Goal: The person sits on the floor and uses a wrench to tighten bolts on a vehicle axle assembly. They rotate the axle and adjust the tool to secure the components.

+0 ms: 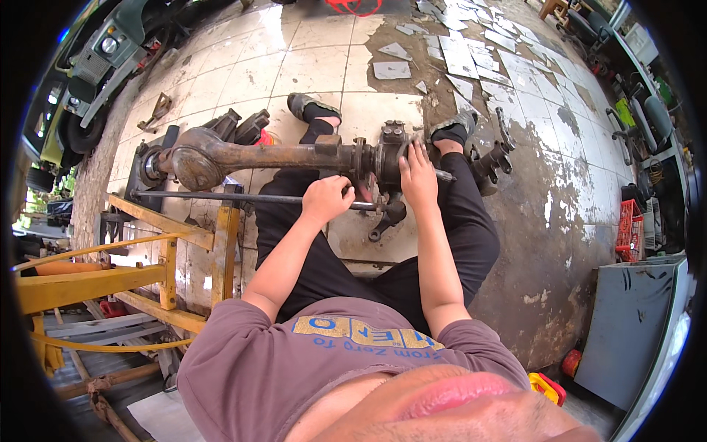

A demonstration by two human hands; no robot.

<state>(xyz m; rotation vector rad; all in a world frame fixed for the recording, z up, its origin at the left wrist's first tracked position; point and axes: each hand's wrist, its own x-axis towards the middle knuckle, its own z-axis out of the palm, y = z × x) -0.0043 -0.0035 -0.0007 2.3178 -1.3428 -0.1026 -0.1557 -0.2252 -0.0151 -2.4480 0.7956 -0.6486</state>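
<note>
A rusty axle housing (283,155) with a rounded bulge lies crosswise before me, between my legs. Along its near side runs a long steel tie rod (250,197). My left hand (326,199) is closed over this rod, fingers curled; their undersides are hidden. At the axle's right end is a dark steering knuckle (389,163) with a bolted block on top. Against its right side my right hand (418,177) lies flat, fingers stretched out and close together. Below the knuckle a steering arm (387,221) with a holed end points toward me.
A yellow metal frame (166,274) stands at my left. Another rusty part (492,166) sits beyond my right leg. Broken tiles (460,59) lie on the far floor. At the right are a grey metal cabinet (626,324) and a red crate (630,232); a vehicle (103,62) stands far left.
</note>
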